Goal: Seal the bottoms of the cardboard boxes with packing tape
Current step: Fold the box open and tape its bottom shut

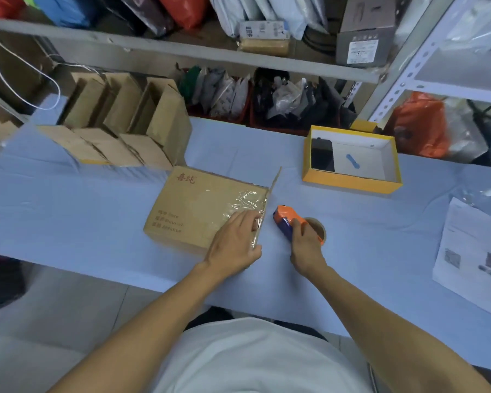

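Note:
A brown cardboard box with red characters lies on the blue table, a strip of clear packing tape shining across its upper face near the right edge. My left hand rests on that taped right edge, fingers laid flat over the tape and the thumb down the side. Just right of the box, my right hand grips an orange and blue tape dispenser with a brown tape roll, held low on the table.
Several open cardboard boxes stand in a row at the back left. A yellow tray box with a black phone sits back right. Printed papers lie at the right edge. Shelves with bags stand behind the table.

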Action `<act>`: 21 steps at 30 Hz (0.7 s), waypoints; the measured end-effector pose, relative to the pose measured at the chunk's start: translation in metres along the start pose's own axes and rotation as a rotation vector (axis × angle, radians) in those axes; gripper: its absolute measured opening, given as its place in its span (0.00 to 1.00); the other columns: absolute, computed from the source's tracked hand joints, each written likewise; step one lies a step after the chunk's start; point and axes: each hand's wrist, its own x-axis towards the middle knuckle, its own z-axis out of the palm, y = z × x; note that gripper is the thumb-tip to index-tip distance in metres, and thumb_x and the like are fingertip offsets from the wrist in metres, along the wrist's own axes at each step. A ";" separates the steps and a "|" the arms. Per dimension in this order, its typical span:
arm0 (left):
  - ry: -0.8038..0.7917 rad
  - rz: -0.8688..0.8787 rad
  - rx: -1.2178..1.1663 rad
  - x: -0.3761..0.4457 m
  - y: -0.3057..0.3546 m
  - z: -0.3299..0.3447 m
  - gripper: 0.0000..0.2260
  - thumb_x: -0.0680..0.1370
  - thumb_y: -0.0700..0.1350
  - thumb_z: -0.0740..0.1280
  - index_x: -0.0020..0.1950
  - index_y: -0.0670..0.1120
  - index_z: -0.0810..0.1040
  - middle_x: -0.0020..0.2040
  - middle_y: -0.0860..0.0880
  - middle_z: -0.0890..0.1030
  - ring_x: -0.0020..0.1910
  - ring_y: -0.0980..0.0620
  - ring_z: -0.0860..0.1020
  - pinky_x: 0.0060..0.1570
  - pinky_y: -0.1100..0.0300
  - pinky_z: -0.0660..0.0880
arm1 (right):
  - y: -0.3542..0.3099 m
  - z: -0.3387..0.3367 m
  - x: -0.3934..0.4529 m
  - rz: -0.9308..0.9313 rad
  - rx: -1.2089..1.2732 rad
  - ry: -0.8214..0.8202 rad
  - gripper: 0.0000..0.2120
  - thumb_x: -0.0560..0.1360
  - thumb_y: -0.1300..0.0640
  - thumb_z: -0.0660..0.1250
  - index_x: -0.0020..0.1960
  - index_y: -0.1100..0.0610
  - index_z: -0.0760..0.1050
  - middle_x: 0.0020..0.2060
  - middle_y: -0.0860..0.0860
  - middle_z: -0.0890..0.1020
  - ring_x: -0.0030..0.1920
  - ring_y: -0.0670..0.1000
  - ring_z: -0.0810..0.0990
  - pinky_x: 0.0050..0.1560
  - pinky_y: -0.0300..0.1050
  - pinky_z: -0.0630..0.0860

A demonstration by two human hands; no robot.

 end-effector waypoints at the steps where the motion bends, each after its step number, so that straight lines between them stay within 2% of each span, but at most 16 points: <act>1: 0.028 -0.006 0.007 -0.006 0.000 0.000 0.20 0.64 0.40 0.71 0.55 0.43 0.74 0.48 0.49 0.75 0.48 0.48 0.73 0.48 0.52 0.74 | -0.003 -0.002 0.000 -0.005 -0.011 -0.031 0.32 0.72 0.65 0.65 0.73 0.62 0.58 0.63 0.62 0.68 0.61 0.62 0.71 0.56 0.51 0.72; 2: 0.061 -0.015 0.016 -0.013 -0.001 0.000 0.20 0.64 0.39 0.72 0.55 0.41 0.75 0.50 0.48 0.75 0.49 0.46 0.74 0.49 0.51 0.74 | -0.006 -0.008 0.001 -0.016 -0.053 -0.025 0.28 0.73 0.63 0.65 0.71 0.61 0.60 0.62 0.62 0.68 0.60 0.62 0.71 0.54 0.51 0.72; 4: 0.132 -0.038 0.036 -0.028 -0.003 0.001 0.17 0.65 0.38 0.72 0.53 0.39 0.77 0.51 0.44 0.75 0.51 0.43 0.75 0.52 0.50 0.75 | -0.010 -0.026 0.008 -0.101 -0.083 0.115 0.23 0.74 0.59 0.65 0.68 0.60 0.66 0.63 0.61 0.68 0.60 0.61 0.70 0.54 0.51 0.71; 7: 0.196 -0.071 0.057 -0.053 -0.004 0.002 0.15 0.66 0.36 0.72 0.51 0.38 0.78 0.52 0.43 0.76 0.51 0.44 0.76 0.55 0.54 0.74 | -0.028 -0.060 0.021 -0.475 0.143 0.360 0.27 0.70 0.59 0.70 0.68 0.58 0.71 0.65 0.61 0.70 0.62 0.61 0.70 0.60 0.54 0.71; 8: 0.205 -0.080 0.046 -0.059 -0.005 0.001 0.15 0.66 0.35 0.72 0.52 0.38 0.79 0.53 0.44 0.76 0.52 0.46 0.76 0.56 0.57 0.73 | -0.039 -0.069 0.026 -0.639 0.107 0.357 0.28 0.68 0.60 0.71 0.68 0.57 0.73 0.65 0.61 0.71 0.61 0.62 0.71 0.59 0.54 0.71; 9: 0.210 -0.089 0.026 -0.065 -0.005 0.000 0.16 0.66 0.35 0.72 0.53 0.38 0.79 0.54 0.44 0.76 0.52 0.49 0.76 0.57 0.62 0.72 | -0.051 -0.076 0.031 -0.792 0.039 0.283 0.27 0.67 0.61 0.71 0.66 0.54 0.76 0.63 0.59 0.74 0.60 0.62 0.72 0.58 0.55 0.71; 11: 0.222 -0.117 -0.006 -0.073 -0.005 -0.002 0.17 0.66 0.35 0.72 0.54 0.40 0.79 0.54 0.46 0.75 0.52 0.54 0.75 0.57 0.69 0.69 | -0.072 -0.085 0.034 -0.966 -0.055 0.051 0.19 0.69 0.63 0.69 0.58 0.52 0.81 0.58 0.54 0.78 0.56 0.61 0.75 0.56 0.56 0.73; 14: 0.285 -0.172 0.025 -0.084 -0.010 -0.001 0.15 0.66 0.33 0.71 0.52 0.40 0.80 0.54 0.47 0.76 0.52 0.55 0.75 0.55 0.68 0.72 | -0.082 -0.081 0.033 -1.013 0.002 -0.074 0.13 0.71 0.60 0.71 0.54 0.51 0.83 0.56 0.50 0.78 0.54 0.57 0.74 0.57 0.55 0.73; 16: 0.396 -0.226 0.094 -0.095 -0.017 0.002 0.12 0.66 0.33 0.72 0.48 0.42 0.81 0.51 0.48 0.78 0.53 0.53 0.75 0.55 0.62 0.72 | -0.083 -0.069 0.027 -1.048 0.067 -0.060 0.14 0.68 0.54 0.76 0.54 0.52 0.83 0.55 0.51 0.78 0.54 0.56 0.74 0.58 0.56 0.72; 18: 0.498 -0.302 0.152 -0.106 -0.023 0.008 0.09 0.68 0.39 0.76 0.46 0.44 0.81 0.49 0.50 0.79 0.54 0.51 0.74 0.58 0.53 0.71 | -0.088 -0.052 0.015 -1.003 0.104 -0.025 0.19 0.66 0.43 0.77 0.52 0.51 0.82 0.53 0.50 0.77 0.55 0.55 0.72 0.57 0.56 0.71; 21: 0.541 -0.434 0.154 -0.108 -0.023 0.017 0.10 0.71 0.49 0.77 0.45 0.46 0.79 0.50 0.52 0.78 0.56 0.52 0.74 0.66 0.45 0.63 | -0.103 -0.032 -0.001 -0.844 -0.037 0.051 0.29 0.65 0.28 0.66 0.51 0.51 0.77 0.51 0.48 0.73 0.54 0.52 0.69 0.53 0.52 0.66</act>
